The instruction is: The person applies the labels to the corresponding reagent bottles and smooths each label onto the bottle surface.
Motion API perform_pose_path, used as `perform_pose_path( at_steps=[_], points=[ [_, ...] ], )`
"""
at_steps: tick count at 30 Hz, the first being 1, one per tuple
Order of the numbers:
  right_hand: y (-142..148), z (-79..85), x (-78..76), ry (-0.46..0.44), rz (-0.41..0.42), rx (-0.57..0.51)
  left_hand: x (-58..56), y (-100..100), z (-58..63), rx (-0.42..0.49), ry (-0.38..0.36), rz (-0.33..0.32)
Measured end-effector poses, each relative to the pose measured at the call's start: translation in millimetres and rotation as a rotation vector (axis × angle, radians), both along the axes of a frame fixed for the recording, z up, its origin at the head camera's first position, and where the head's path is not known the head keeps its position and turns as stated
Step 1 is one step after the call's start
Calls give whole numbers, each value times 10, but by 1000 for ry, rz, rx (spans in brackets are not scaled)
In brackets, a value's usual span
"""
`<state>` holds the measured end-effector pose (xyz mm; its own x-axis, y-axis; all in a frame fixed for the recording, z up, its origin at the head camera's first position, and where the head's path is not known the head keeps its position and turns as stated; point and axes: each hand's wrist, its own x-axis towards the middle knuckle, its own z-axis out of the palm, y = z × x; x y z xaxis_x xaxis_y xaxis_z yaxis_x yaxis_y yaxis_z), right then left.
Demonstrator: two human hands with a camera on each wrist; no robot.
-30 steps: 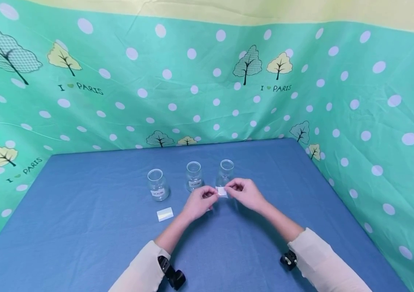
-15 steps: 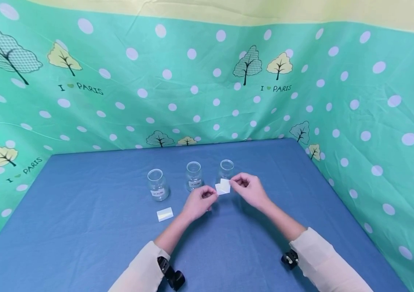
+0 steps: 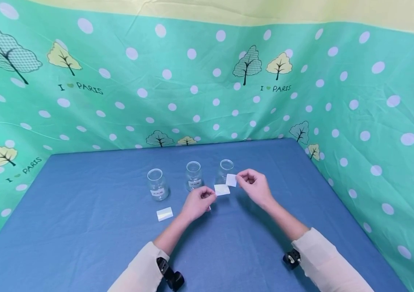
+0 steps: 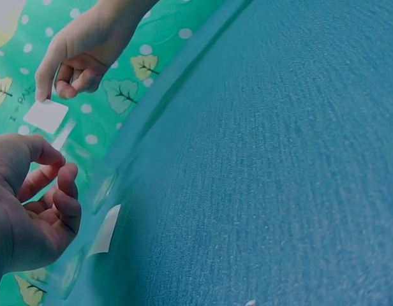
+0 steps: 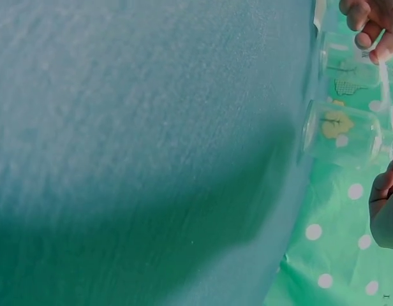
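In the head view my right hand (image 3: 256,187) pinches a white sticker label (image 3: 231,180) between thumb and fingertips. To its left, my left hand (image 3: 197,201) pinches a glossy pale backing paper (image 3: 222,189) by its edge. In the head view the label and the backing paper overlap or touch at a corner; I cannot tell which. Both are in front of the right-hand glass jar (image 3: 226,168), which partly shows behind them. In the left wrist view the label (image 4: 47,116) looks square with rounded corners, and the backing paper (image 4: 64,135) shows as a thin strip.
The middle jar (image 3: 194,174) and left jar (image 3: 157,184) stand upright with printed white labels. A pale paper piece (image 3: 164,214) lies on the blue tablecloth (image 3: 82,227) before the left jar. A patterned green curtain (image 3: 207,81) encloses the back and sides.
My right hand has moved up and right, drawing the label off the backing paper. My left hand stays nearly still with the backing paper. The jars have not moved.
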<state>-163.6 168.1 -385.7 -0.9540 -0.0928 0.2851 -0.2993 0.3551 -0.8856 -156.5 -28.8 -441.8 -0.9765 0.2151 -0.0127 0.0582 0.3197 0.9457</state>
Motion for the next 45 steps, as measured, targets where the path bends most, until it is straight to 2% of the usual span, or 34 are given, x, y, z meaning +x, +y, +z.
perform_pose_path(
  at_steps=[6,15,19,26,31,36,43,45],
  points=[
    [19,11,-17,-1,-7,19,9,47,-20,-14,-23,-13],
    [23,13,-6,-16,-7,20,28,263,-40,-39,-17,-79],
    [33,-9,-13,-8,5,13,24,337,-51,-52,-26,-79],
    [141,-295,-187,-6,-19,5,3,424,-89,-109,-27,-64],
    [158,-340,-209,4,-25,6,5,442,-104,-124,-42,-41],
    [149,-314,-207,-3,-27,22,14,437,-108,-159,-52,-18],
    [59,-65,-53,8,-5,32,28,434,-89,-199,-62,-11],
    [54,-57,-50,6,-8,33,31,433,-84,-215,-58,-8]
  ],
)
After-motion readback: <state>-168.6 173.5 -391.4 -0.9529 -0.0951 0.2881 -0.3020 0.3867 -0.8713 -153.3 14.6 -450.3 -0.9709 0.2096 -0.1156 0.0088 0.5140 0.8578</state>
